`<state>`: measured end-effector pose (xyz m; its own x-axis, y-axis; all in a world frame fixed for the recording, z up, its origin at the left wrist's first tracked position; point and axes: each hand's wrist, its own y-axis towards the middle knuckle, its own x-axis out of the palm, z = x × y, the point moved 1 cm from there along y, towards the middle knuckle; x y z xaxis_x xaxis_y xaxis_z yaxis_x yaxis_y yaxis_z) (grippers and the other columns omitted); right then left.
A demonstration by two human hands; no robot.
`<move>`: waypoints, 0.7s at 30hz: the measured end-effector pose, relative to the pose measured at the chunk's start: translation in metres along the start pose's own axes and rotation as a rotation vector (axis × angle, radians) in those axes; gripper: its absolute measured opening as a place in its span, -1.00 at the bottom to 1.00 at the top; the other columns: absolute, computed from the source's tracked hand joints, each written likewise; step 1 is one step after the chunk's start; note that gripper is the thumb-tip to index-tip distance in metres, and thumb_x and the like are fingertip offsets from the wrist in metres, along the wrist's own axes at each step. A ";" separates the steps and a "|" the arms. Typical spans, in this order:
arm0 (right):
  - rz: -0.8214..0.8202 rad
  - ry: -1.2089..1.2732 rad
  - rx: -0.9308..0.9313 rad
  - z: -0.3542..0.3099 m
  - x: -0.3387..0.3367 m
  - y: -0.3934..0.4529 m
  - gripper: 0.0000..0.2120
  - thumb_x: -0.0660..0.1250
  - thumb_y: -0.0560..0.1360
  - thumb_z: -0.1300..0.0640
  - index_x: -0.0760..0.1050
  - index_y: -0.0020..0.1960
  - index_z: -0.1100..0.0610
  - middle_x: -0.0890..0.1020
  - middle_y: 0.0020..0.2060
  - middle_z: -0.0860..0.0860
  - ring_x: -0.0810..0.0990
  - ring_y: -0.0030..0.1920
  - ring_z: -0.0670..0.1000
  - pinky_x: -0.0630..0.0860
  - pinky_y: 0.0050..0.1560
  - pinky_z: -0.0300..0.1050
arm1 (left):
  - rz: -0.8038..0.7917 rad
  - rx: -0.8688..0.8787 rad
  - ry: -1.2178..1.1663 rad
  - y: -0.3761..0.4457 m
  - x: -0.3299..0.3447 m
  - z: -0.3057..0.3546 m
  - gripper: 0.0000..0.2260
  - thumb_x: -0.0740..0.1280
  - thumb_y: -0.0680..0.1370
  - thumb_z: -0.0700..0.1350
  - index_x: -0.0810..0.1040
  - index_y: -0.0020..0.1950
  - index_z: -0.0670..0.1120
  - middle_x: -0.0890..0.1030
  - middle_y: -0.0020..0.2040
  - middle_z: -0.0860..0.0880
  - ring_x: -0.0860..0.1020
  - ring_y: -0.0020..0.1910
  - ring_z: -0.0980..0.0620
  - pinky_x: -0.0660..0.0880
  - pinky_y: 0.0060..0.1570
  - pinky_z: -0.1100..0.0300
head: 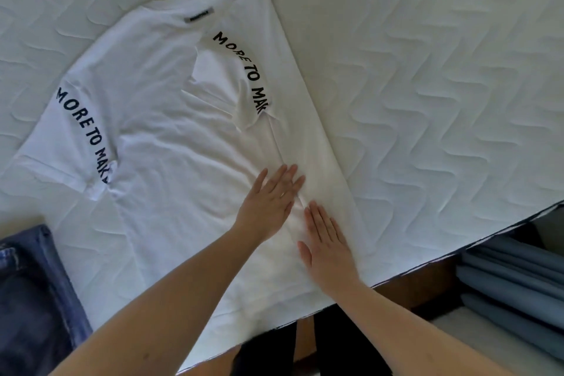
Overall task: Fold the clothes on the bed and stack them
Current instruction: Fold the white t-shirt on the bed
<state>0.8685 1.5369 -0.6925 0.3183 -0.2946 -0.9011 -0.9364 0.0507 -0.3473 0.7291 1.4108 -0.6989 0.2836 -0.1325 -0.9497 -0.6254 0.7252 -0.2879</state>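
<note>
A white T-shirt (171,131) with black lettering on both sleeves lies flat, back up, on the quilted bed. Its right side is folded inward, so that sleeve lies across the back. My left hand (268,201) presses flat on the lower part of the folded panel, fingers straight. Just right of it and nearer the bed's edge, my right hand (326,247) also lies flat on the fabric. Neither hand grips the cloth. The shirt's left sleeve (70,143) is spread out to the side.
Blue denim jeans (33,293) lie at the bed's lower left corner. The white quilted mattress (427,70) stretches away to the right and back. Past the bed's edge at lower right sit folded grey-blue fabrics (512,281) on a lower surface.
</note>
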 end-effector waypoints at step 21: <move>-0.032 0.072 -0.121 -0.020 -0.045 -0.013 -0.63 0.40 0.47 0.18 0.54 0.25 0.24 0.62 0.16 0.13 0.61 0.15 0.12 0.53 0.20 0.00 | -0.213 -0.056 -0.109 -0.083 -0.022 -0.005 -0.45 0.03 0.61 -0.25 0.03 0.59 0.00 -0.02 0.61 -0.02 -0.09 0.58 0.01 -0.20 0.51 0.03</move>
<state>0.8629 1.5308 -0.6423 0.3411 -0.3618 -0.8676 -0.9382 -0.0737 -0.3381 0.7711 1.3501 -0.6545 0.4886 -0.2022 -0.8488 -0.5818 0.6494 -0.4897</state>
